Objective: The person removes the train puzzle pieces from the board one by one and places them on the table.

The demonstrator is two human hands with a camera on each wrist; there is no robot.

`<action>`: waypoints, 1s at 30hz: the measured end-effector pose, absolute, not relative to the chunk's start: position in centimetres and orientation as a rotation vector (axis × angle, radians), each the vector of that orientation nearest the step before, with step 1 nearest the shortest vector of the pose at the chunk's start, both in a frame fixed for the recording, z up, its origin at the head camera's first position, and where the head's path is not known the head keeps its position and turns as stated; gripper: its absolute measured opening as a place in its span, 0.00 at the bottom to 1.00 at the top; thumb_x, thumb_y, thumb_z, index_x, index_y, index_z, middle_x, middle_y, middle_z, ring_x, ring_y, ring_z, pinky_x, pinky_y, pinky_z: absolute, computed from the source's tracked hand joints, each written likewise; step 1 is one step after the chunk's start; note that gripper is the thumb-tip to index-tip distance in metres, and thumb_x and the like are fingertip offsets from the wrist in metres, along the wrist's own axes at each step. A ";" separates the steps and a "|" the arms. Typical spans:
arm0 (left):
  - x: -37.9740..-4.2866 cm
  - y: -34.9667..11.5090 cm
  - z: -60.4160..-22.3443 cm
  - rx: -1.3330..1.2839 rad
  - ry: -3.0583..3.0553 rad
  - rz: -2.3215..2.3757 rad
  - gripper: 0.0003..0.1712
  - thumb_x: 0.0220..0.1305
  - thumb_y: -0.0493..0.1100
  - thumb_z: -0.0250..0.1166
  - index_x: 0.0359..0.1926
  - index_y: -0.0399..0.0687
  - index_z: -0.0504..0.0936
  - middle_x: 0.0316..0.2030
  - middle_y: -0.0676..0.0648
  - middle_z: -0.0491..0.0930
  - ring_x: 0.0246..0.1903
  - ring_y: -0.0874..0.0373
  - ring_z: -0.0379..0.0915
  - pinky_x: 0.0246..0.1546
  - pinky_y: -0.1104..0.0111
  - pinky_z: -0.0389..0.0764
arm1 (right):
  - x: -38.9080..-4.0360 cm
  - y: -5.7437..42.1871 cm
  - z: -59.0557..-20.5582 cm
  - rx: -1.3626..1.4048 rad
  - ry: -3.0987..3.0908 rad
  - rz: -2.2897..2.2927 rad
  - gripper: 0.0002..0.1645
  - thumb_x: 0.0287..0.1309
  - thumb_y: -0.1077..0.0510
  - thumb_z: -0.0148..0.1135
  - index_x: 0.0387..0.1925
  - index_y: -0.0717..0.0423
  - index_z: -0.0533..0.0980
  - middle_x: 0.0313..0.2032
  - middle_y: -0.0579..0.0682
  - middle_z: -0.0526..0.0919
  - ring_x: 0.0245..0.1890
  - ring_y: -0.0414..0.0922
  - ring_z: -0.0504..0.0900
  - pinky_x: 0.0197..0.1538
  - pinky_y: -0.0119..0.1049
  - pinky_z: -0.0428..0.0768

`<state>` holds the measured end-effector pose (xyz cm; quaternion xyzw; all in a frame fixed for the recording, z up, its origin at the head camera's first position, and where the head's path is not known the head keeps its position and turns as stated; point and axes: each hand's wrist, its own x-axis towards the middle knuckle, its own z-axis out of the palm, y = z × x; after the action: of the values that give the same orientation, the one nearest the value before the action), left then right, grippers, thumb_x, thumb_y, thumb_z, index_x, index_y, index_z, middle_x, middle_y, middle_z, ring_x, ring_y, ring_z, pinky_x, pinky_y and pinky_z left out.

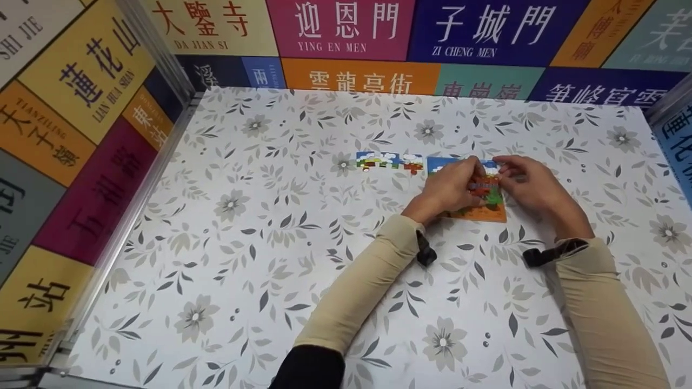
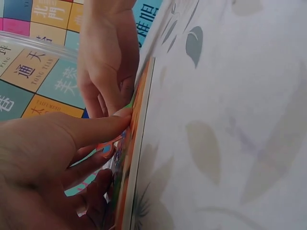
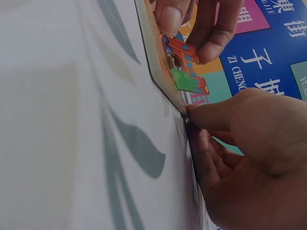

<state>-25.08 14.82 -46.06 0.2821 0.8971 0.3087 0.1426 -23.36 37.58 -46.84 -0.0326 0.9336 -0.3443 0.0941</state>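
Note:
A jigsaw puzzle board (image 1: pixel 476 215) with an orange lower part and blue top lies on the patterned table. My left hand (image 1: pixel 450 185) is over its middle, pinching a red train-like puzzle piece (image 3: pixel 187 55) between thumb and fingers. That piece stands tilted above the board, and a green bush shape (image 3: pixel 183 80) shows beside it. My right hand (image 1: pixel 532 182) is at the board's right edge, its thumb and curled fingers gripping the rim there. In the left wrist view the left thumb (image 2: pixel 103 128) reaches to the board face.
Left of the board lie several loose puzzle pieces (image 1: pixel 384 160) in a row, with a small one (image 1: pixel 366 169) just below. Panels with large printed characters (image 1: pixel 340 27) stand along the table's back and sides. A white floral cover (image 1: pixel 259 259) spreads over the table.

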 end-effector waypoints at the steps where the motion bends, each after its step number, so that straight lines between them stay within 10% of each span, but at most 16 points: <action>1: -25.1 14.7 -46.1 0.826 2.582 0.897 0.32 0.63 0.57 0.80 0.62 0.60 0.75 0.52 0.60 0.82 0.48 0.67 0.78 0.48 0.72 0.80 | -23.4 37.6 -46.8 -0.094 2.763 -1.026 0.35 0.78 0.63 0.57 0.82 0.55 0.65 0.64 0.64 0.77 0.65 0.61 0.79 0.70 0.52 0.75; 6: -25.5 14.2 -46.2 0.901 2.499 0.969 0.30 0.68 0.51 0.78 0.66 0.57 0.76 0.56 0.57 0.84 0.53 0.66 0.81 0.53 0.73 0.81 | -23.4 37.5 -46.8 -0.080 2.757 -1.028 0.35 0.78 0.63 0.56 0.82 0.54 0.65 0.64 0.64 0.76 0.66 0.62 0.79 0.71 0.56 0.74; 15: -26.2 12.8 -46.9 1.049 2.408 1.074 0.24 0.77 0.37 0.66 0.70 0.52 0.79 0.60 0.50 0.86 0.54 0.62 0.82 0.55 0.76 0.79 | -23.2 37.5 -46.8 -0.103 2.774 -1.025 0.34 0.78 0.63 0.58 0.81 0.54 0.67 0.63 0.62 0.78 0.65 0.59 0.80 0.61 0.30 0.72; 30: -26.2 13.1 -47.5 1.073 2.500 1.092 0.19 0.75 0.42 0.71 0.62 0.63 0.85 0.52 0.56 0.89 0.51 0.68 0.84 0.53 0.74 0.82 | -23.2 37.6 -46.9 -0.141 2.781 -1.042 0.34 0.77 0.65 0.57 0.80 0.57 0.67 0.62 0.67 0.78 0.65 0.64 0.80 0.73 0.62 0.74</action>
<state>-26.22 13.09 -47.45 0.3640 0.8481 0.3705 0.1047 -23.20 37.64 -46.88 -0.0472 0.9321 -0.3492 0.0840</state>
